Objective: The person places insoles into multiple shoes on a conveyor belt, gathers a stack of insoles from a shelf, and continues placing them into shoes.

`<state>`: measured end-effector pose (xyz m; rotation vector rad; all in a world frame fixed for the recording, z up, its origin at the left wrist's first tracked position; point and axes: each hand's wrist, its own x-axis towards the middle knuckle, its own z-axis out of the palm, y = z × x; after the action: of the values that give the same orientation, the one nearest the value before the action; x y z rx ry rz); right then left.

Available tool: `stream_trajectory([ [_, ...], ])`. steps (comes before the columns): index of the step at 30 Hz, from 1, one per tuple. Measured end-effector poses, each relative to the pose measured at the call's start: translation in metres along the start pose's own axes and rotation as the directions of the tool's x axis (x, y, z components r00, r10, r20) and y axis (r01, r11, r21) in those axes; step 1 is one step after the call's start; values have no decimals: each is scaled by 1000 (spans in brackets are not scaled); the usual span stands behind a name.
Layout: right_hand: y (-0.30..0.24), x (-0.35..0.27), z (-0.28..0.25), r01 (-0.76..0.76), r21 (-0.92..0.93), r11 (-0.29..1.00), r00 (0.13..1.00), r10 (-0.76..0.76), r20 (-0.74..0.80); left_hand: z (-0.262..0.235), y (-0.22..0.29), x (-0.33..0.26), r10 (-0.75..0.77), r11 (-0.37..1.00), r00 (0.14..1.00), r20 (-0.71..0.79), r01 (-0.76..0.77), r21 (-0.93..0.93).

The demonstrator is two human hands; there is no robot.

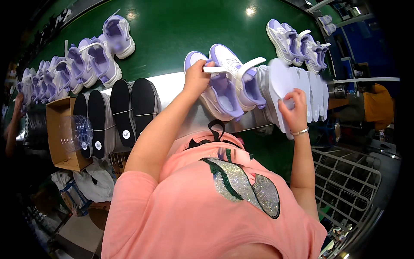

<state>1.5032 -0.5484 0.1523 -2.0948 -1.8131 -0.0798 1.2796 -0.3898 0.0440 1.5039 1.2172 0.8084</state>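
Two white-and-lilac sneakers stand side by side in front of me, toes pointing away: the left sneaker (pixel 215 99) and the right sneaker (pixel 248 84). My left hand (pixel 198 80) is closed at the left shoe's opening, fingers on its white strap (pixel 214 69). The strap of the right shoe sticks up loose. To the right, a thin white insole (pixel 279 80), slightly blurred, is pinched upright between the thumb and fingers of my right hand (pixel 295 111). Next to it stands a row of white insoles (pixel 317 97) packed on edge.
Bundled black insoles (pixel 122 105) stand on the metal ledge at left, beside a cardboard box (pixel 64 162) with a clear plastic bottle (pixel 78 133). More sneakers line the green surface (pixel 181 26), at left (pixel 92 62) and far right (pixel 297 45). A wire rack (pixel 345 181) is at lower right.
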Motion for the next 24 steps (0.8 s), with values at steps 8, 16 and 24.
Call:
stream_trajectory([
  [8,-87,23,66,484,-139,864,754,-331,567,12,3,-5,91,986,988,-127,-71,150],
  [16,-97,12,66,363,-174,915,897,-293,332,22,-2,-6,68,959,988,-138,-27,281],
  [24,-93,19,56,390,-125,912,768,-248,591,26,-6,-15,112,990,994,-3,-111,86],
])
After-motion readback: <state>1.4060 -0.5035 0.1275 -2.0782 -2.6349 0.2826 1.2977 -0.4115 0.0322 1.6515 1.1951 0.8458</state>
